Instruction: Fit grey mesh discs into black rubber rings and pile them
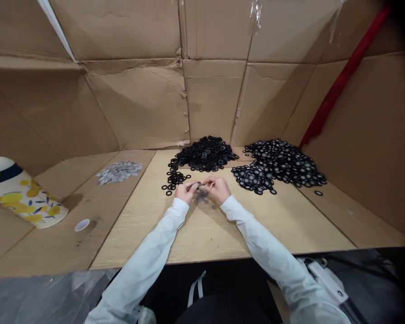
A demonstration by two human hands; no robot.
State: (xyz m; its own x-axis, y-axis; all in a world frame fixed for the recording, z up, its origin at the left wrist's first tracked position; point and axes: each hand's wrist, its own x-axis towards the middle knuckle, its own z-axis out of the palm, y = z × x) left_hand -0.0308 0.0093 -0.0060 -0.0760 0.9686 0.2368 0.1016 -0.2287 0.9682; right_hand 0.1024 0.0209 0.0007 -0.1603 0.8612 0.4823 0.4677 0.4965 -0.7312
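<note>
My left hand (pixel 186 191) and my right hand (pixel 218 190) meet over the middle of the table, fingers pinched together. A small dark piece, apparently a black ring (pixel 199 183), shows at the left fingertips. What the right fingertips pinch is too small to make out. Just below the hands lie several loose grey discs (pixel 202 198) on the board. To the left of my left hand are scattered black rings (pixel 175 178), spilling from a large heap of black rings (pixel 207 154) behind. Right of my right hand spreads a pile of black rings with grey centres (pixel 280 163).
A pile of grey discs (pixel 120 172) lies at the left. Nearer stand a flower-patterned white bottle (pixel 30 195), tilted in view, and a small white round lid-like piece (pixel 82 225). Cardboard walls (pixel 138 99) enclose the table; red cloth (pixel 340 85) hangs at the right.
</note>
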